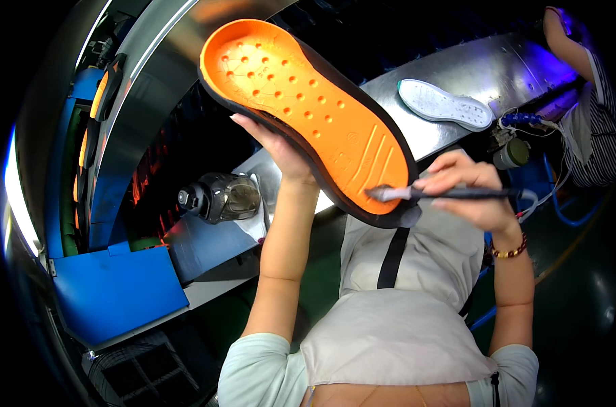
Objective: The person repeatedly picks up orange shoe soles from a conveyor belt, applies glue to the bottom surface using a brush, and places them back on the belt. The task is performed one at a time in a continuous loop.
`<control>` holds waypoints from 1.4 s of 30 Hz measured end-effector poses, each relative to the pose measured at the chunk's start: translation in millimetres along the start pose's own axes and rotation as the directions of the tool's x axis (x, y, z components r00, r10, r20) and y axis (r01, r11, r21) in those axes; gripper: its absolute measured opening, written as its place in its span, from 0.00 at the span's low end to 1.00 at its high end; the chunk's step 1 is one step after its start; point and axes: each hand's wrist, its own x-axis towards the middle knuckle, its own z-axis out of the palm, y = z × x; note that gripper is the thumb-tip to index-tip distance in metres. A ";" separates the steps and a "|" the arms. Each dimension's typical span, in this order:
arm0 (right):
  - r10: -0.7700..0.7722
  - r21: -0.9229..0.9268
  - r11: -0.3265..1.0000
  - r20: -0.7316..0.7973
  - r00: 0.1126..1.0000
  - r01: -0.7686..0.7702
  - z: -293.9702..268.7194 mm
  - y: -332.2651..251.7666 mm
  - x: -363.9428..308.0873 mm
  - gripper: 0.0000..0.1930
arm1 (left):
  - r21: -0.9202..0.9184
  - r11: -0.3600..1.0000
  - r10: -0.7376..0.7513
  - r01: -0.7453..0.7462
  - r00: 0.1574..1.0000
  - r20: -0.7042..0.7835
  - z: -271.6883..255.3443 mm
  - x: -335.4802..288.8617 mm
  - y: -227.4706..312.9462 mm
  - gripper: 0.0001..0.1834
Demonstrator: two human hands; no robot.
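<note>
Hold sole (308, 112), likely light and bendable, by its dark rim (372, 220) in clasped left hand (285, 154), pinching brush (397, 194) with right hand (474, 178).

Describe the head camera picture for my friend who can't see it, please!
A person's left hand holds up a big orange sole with a dark edge, and the right hand holds a brush at its lower end. Beyond it, a whitish sole lies on a shiny metal table; a see-through bottle is at the left.
</note>
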 end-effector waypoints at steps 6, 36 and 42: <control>0.071 0.527 0.848 0.008 0.997 -0.064 -3.2 13.7 -2.9 0.09 | 0.009 1.000 -0.028 0.027 0.996 0.087 8.6 13.3 7.1 0.38; -0.177 0.182 0.968 0.014 0.984 0.172 9.3 -21.1 36.3 0.08 | -0.446 0.871 -0.080 0.205 0.956 0.284 12.9 -16.5 -2.9 0.22; -0.216 0.181 0.967 0.206 0.954 0.179 28.8 -26.8 28.5 0.09 | -0.451 0.788 -0.328 0.418 0.906 0.268 3.4 -10.6 7.9 0.23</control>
